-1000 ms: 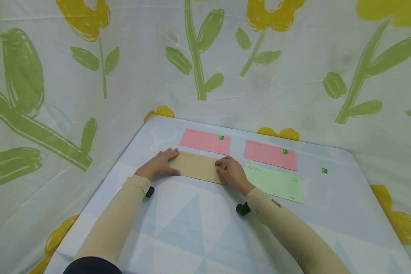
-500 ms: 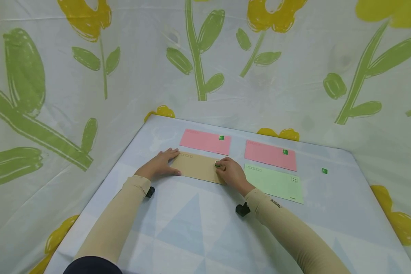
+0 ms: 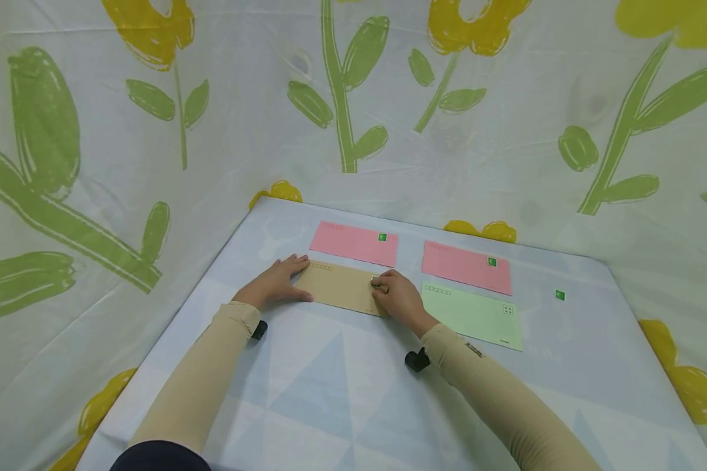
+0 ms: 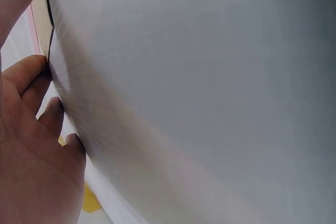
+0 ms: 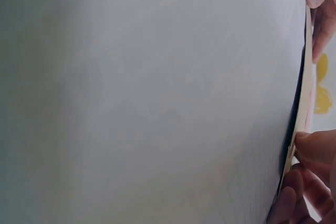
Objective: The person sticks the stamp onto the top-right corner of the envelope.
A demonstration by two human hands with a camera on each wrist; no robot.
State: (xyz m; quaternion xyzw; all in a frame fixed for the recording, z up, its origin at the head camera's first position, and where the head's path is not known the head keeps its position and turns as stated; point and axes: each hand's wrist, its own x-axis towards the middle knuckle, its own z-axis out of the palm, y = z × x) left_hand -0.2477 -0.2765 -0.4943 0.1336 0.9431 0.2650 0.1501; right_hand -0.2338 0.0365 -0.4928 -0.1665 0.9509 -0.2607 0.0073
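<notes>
A tan envelope [image 3: 336, 289] lies flat on the table in the head view. Across its left end rests my left hand [image 3: 273, 284], fingers spread and thumb at the lower edge. My right hand [image 3: 402, 301] is at the envelope's right end, its curled fingers and thumb on a small green stamp [image 3: 374, 279] at the upper right corner. Those fingers hide most of the stamp. In the right wrist view the right thumb [image 5: 312, 142] meets the envelope's surface, with the other fingers curled beside it. The left wrist view has the left hand [image 4: 39, 145] along the table.
Behind lies a pink envelope [image 3: 347, 243] bearing a green stamp [image 3: 382, 237]. To the right are another stamped pink envelope [image 3: 459, 266] and a light green envelope [image 3: 468, 315] with a printed square. A loose green stamp [image 3: 560, 295] lies farther right on the table.
The right fingers have shifted slightly at the stamp and now cover more of its green face. The left hand and the envelopes stay in place.
</notes>
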